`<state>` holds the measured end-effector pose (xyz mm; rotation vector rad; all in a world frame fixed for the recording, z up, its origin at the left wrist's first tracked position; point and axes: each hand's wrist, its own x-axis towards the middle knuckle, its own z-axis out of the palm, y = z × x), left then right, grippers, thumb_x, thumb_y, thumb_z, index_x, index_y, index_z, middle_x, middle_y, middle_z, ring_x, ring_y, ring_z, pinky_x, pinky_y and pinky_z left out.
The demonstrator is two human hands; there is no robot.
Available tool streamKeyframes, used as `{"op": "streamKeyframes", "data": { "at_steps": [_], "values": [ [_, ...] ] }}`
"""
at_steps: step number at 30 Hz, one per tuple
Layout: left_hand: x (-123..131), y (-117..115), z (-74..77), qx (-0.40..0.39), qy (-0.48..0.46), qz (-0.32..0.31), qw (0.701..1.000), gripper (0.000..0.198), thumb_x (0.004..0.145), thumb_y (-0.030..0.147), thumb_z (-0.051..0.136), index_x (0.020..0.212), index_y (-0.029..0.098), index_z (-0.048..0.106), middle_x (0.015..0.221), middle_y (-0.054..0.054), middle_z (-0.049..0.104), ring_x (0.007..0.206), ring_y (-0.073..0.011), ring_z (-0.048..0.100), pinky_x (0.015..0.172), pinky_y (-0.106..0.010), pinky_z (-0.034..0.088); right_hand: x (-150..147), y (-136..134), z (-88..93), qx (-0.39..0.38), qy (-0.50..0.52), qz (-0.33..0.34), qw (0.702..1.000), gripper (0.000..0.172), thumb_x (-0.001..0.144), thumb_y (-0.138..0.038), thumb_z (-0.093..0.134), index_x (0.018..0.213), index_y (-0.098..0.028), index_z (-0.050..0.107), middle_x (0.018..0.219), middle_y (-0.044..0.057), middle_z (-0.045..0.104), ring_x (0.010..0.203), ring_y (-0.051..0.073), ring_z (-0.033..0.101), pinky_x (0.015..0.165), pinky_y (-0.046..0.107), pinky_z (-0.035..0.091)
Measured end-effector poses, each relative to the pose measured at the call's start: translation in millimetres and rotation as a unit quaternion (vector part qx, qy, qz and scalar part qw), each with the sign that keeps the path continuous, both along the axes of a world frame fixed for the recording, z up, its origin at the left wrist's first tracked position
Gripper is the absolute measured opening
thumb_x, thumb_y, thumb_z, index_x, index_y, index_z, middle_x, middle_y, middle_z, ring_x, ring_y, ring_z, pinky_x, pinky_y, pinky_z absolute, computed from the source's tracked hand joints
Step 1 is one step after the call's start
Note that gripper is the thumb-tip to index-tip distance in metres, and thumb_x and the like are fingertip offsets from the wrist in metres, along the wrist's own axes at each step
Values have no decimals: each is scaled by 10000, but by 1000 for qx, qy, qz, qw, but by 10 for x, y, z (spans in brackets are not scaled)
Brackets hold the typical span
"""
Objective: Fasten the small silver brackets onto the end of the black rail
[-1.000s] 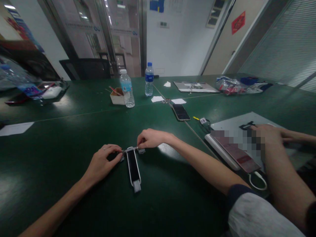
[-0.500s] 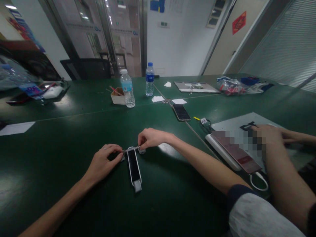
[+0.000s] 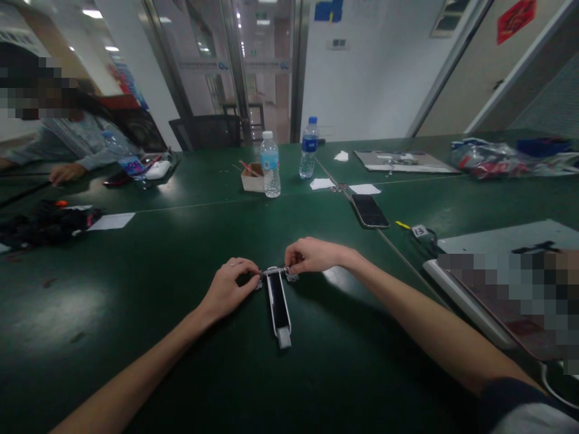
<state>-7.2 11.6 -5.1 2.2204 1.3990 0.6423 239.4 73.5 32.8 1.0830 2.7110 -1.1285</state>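
Note:
On the dark green table (image 3: 244, 374) lies a narrow, long piece (image 3: 279, 301) with a white rim, a black middle and a pale grey tab at its near end. A thin metal bar (image 3: 274, 272) crosses its far end, with small silvery parts at both sides. My left hand (image 3: 233, 286), a ring on one finger, pinches the bar's left end. My right hand (image 3: 312, 254) has its fingertips closed at the right end. Fingers partly hide both ends, so their exact shape is unclear.
Ahead stand two water bottles (image 3: 271, 169) (image 3: 309, 150) and a small box (image 3: 251, 178) holding sticks. A phone (image 3: 370, 211) and paper scraps (image 3: 365, 189) lie to the right. A pale board (image 3: 511, 238) and white bar (image 3: 465, 304) are nearer right. Another person (image 3: 67, 141) sits far left.
My view has turned left, so everything appears shifted right and the person at far left shows. Both hands keep nearly the same hold on the metal bar.

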Motion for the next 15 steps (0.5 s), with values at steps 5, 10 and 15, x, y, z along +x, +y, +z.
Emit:
{"op": "streamKeyframes", "data": {
  "at_steps": [5,10,15],
  "values": [
    [-6,-9,6,-8,5,-5,1000,158,858,271,535,921,189,655,1008,-52,645,983,-236,562,862,-412,462,10,11,3,3,-4,-6,1000,228,859,-307,568,1003,-144,635,870,35,665,731,125,595,620,239,418],
    [0,-12,6,-6,10,-3,1000,147,852,262,546,899,177,656,993,-59,644,964,-235,564,846,-404,462,4,-5,-1,-27,-8,-7,1000,236,819,-308,616,987,-143,623,874,28,665,744,127,603,634,240,440],
    [-20,-4,-26,-7,9,-3,1000,141,857,259,550,915,187,656,1008,-53,639,974,-230,558,849,-393,459,-27,-35,31,-20,-9,-22,1000,265,794,-300,640,1004,-141,608,882,30,662,754,132,604,640,244,446]
  ]
}}
